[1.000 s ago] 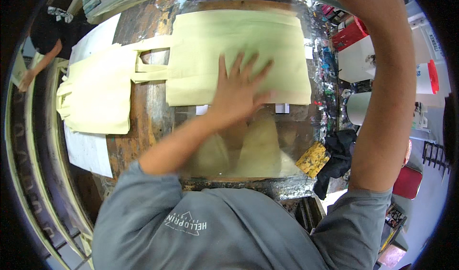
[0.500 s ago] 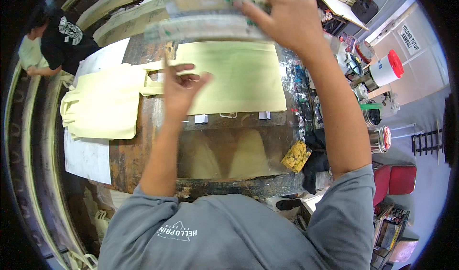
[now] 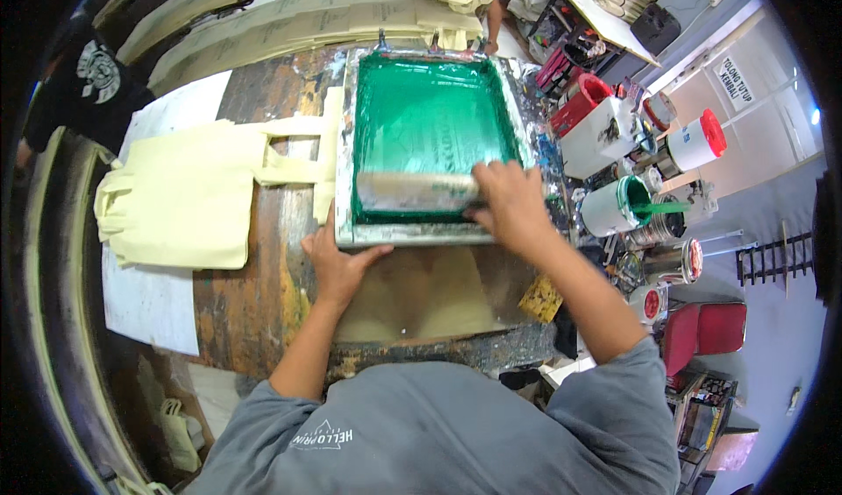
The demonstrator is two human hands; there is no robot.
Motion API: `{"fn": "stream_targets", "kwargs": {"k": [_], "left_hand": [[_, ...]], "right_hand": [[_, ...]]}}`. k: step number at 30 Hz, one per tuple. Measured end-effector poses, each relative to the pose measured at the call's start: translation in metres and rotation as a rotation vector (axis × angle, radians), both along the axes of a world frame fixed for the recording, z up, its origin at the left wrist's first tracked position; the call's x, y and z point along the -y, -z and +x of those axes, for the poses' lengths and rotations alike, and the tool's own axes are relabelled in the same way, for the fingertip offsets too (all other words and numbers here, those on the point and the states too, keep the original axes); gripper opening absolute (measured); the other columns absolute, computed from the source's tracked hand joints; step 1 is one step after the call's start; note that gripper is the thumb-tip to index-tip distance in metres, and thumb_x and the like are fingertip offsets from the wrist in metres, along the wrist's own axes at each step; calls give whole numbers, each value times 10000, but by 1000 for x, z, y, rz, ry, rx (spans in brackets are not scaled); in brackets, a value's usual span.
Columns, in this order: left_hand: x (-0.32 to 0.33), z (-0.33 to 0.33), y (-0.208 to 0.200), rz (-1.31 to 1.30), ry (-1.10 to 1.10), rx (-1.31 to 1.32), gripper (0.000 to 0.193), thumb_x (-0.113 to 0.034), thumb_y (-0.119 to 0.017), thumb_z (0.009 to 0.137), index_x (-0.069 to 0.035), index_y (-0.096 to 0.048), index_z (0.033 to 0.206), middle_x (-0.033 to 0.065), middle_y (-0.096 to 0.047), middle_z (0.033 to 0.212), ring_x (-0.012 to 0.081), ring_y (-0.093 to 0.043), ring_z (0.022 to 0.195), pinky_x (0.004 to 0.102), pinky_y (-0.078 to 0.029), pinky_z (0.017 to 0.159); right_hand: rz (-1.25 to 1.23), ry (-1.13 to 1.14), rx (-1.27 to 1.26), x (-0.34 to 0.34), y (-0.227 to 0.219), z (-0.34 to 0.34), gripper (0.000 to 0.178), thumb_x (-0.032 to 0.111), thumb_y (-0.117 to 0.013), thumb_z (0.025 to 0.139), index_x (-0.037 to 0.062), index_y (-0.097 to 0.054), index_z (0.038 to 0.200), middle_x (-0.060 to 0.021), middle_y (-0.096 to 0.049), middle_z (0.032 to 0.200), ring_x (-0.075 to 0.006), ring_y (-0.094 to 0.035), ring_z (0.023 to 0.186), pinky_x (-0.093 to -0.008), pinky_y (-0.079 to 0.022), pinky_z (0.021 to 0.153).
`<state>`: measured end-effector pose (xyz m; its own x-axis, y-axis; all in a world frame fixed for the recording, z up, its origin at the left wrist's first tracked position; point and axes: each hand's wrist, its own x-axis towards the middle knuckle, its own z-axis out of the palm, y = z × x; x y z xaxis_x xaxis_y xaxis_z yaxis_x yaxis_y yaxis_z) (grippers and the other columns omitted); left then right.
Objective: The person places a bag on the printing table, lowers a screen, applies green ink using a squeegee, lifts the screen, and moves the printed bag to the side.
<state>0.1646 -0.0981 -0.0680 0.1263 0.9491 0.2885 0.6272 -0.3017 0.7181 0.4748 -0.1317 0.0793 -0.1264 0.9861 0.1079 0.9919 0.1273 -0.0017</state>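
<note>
A metal-framed printing screen [image 3: 346, 144] coated in green ink lies flat on the worn wooden table [image 3: 254, 293], covering a pale yellow cloth bag whose handles [image 3: 298, 157] stick out at its left. My right hand [image 3: 509, 201] grips the right end of a long squeegee [image 3: 412, 192] lying across the near part of the screen. My left hand [image 3: 338, 263] presses on the near left corner of the frame, fingers spread.
A stack of pale yellow bags [image 3: 180, 197] lies left of the screen on white paper [image 3: 145, 298]. Ink pots, a white bucket with green ink [image 3: 614, 206] and a red-lidded container [image 3: 697, 140] crowd the right. A person in black [image 3: 79, 87] stands far left.
The screen has come down from its raised position onto the bag. My right hand went from the frame's edge to the squeegee; my left hand moved from the bag to the frame's corner.
</note>
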Motion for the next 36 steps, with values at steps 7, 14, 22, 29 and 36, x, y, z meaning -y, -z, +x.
{"fn": "stream_targets", "kwargs": {"k": [7, 14, 22, 29, 36], "left_hand": [[1, -2, 7, 63, 32, -10, 1284, -529, -1025, 588, -13, -476, 1628, 58, -766, 1182, 271, -619, 998, 429, -343, 1013], [3, -10, -7, 56, 33, -131, 1245, -594, -1010, 564, -32, -561, 1580, 15, -687, 1017, 243, -576, 930, 426, -342, 1001], [-105, 51, -113, 362, 212, -102, 1249, -700, -957, 611, -55, -542, 1597, 202, -557, 1326, 391, -532, 1253, 547, -396, 1124], [-299, 172, -85, 521, 218, -621, 887, -843, -712, 821, -27, -736, 1167, 201, -714, 1106, 387, -680, 1087, 516, -525, 933], [-264, 154, -72, 680, 214, -574, 760, -823, -730, 802, -66, -663, 801, 99, -679, 832, 318, -695, 808, 460, -548, 725]], "right_hand": [[326, 15, 62, -51, 51, 10, 470, 258, -912, 776, 144, -612, 1119, -45, -623, 1053, -291, -597, 1031, -494, -384, 905], [270, 72, 104, -209, 47, 61, 572, 279, -909, 799, 168, -627, 1284, -56, -695, 1166, -306, -660, 1123, -567, -440, 961], [213, 53, 88, -253, 29, 92, 590, 308, -895, 833, 172, -614, 1334, -36, -713, 1218, -289, -669, 1201, -606, -483, 934], [377, 83, 143, -248, 69, 81, 430, 203, -838, 844, 161, -644, 1226, -26, -729, 1138, -254, -684, 1148, -564, -460, 937], [289, 31, 127, -203, 61, 66, 432, 231, -846, 853, 140, -629, 1215, -25, -724, 1133, -268, -688, 1096, -549, -451, 942]]}}
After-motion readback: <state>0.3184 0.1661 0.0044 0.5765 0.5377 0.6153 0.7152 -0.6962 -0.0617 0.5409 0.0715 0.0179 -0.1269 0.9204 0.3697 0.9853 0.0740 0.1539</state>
